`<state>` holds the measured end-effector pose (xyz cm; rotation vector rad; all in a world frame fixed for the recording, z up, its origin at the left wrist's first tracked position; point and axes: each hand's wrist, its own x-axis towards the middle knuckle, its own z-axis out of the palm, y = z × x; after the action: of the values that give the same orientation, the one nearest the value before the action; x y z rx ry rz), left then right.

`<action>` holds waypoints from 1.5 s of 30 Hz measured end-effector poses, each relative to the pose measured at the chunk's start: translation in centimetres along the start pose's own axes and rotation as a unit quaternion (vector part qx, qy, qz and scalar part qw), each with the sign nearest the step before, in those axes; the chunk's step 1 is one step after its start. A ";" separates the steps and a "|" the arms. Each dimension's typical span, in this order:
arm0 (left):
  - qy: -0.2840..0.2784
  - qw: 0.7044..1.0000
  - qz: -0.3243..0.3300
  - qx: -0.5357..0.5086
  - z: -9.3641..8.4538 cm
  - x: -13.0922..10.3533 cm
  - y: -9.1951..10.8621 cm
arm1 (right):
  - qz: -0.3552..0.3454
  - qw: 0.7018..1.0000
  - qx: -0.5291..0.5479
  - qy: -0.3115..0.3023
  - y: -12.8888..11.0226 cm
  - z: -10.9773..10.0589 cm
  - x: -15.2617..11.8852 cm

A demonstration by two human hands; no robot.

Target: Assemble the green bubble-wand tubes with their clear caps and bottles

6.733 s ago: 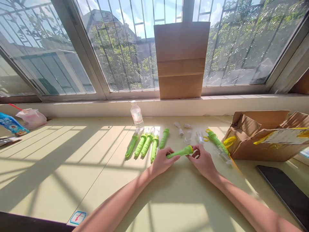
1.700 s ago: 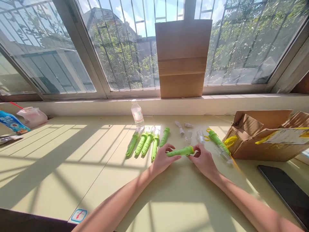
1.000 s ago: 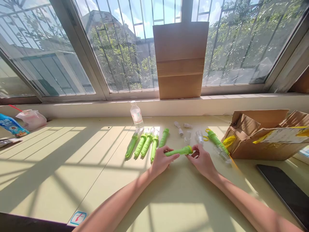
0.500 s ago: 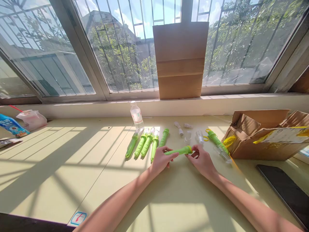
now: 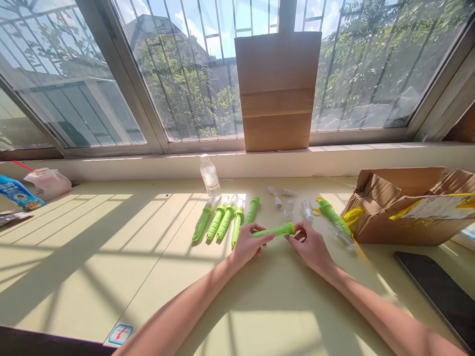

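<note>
A green tube (image 5: 276,231) lies almost level between my hands, with a yellow ring at its right end. My left hand (image 5: 248,243) is closed round its left part. The fingers of my right hand (image 5: 308,244) pinch the ringed end. Left of my hands, several green tubes with clear tops (image 5: 224,222) lie side by side, and a green piece without a clear top (image 5: 253,210) is beside them. Beyond my hands are clear plastic parts (image 5: 289,209). Another green tube with a yellow loop (image 5: 334,216) lies to the right.
A water bottle (image 5: 210,177) stands behind the tubes. An open cardboard box (image 5: 404,217) and a dark phone (image 5: 438,291) are at the right. A blue packet (image 5: 20,193) and a pinkish bag (image 5: 50,183) lie far left. A cardboard sheet (image 5: 278,94) leans against the window.
</note>
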<state>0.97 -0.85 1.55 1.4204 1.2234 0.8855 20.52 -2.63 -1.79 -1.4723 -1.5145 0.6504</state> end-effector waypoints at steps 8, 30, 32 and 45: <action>0.020 0.976 0.148 0.158 0.0 -0.2 -0.8 | 0.001 1.000 -0.001 0.014 0.6 -0.2 0.3; 0.043 0.977 0.135 0.158 0.1 -0.5 -0.8 | 0.015 1.000 -0.020 -0.003 0.7 -0.1 0.4; 0.041 0.979 0.132 0.151 0.1 -0.5 -0.7 | 0.011 1.000 -0.020 -0.001 0.6 -0.2 0.4; 0.035 0.993 0.082 0.076 0.3 -0.6 -0.3 | 0.029 0.999 -0.018 -0.009 0.4 0.0 0.3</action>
<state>1.11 -1.55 1.24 1.6417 1.2610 0.9771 20.79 -2.31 -2.06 -1.5464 -1.5091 0.6744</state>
